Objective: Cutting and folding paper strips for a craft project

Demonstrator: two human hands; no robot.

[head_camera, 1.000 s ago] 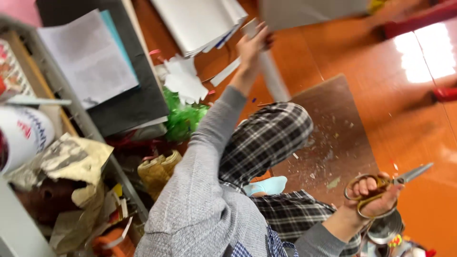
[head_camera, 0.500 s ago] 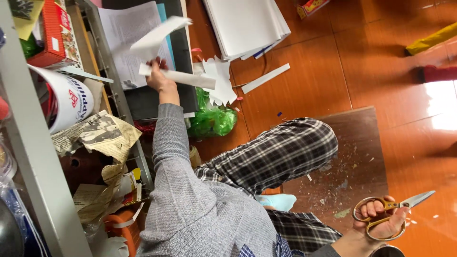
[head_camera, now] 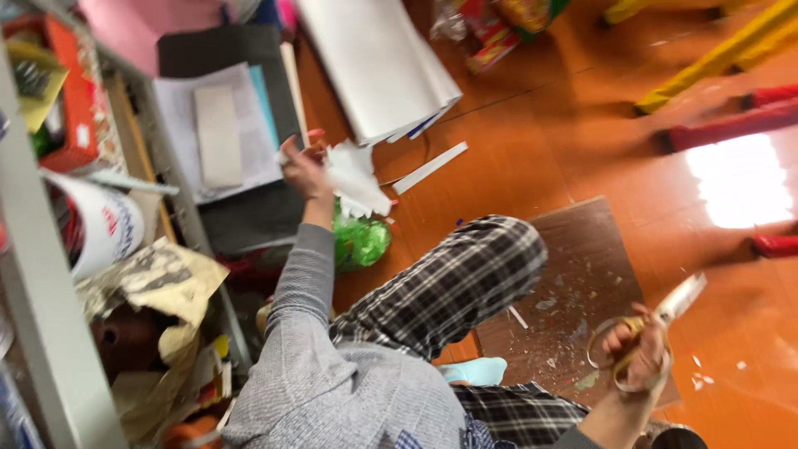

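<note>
My left hand [head_camera: 301,169] is stretched out in a grey sleeve over a stack of white sheets [head_camera: 218,133] lying on a dark board [head_camera: 249,216]; its fingers are apart and hold nothing. A small pale card lies on those sheets just left of the hand. Crumpled white paper scraps [head_camera: 356,179] lie right beside it. My right hand [head_camera: 636,359] grips gold-handled scissors [head_camera: 657,320], blades pointing up and right, above a brown board [head_camera: 582,283] dotted with paper bits. My plaid-trousered knee [head_camera: 465,274] rises between the hands.
A green plastic bag [head_camera: 363,241] sits under the scraps. A white paper stack [head_camera: 378,62] and a white strip [head_camera: 430,168] lie on the orange floor. Shelves at left hold a white bucket [head_camera: 100,224], crumpled brown paper [head_camera: 162,278] and an orange box [head_camera: 73,96]. Yellow and red bars [head_camera: 723,91] lie far right.
My left hand held white paper pieces half a second ago; now a card lies on the sheets and the hand is empty. The right hand with scissors stays roughly in place.
</note>
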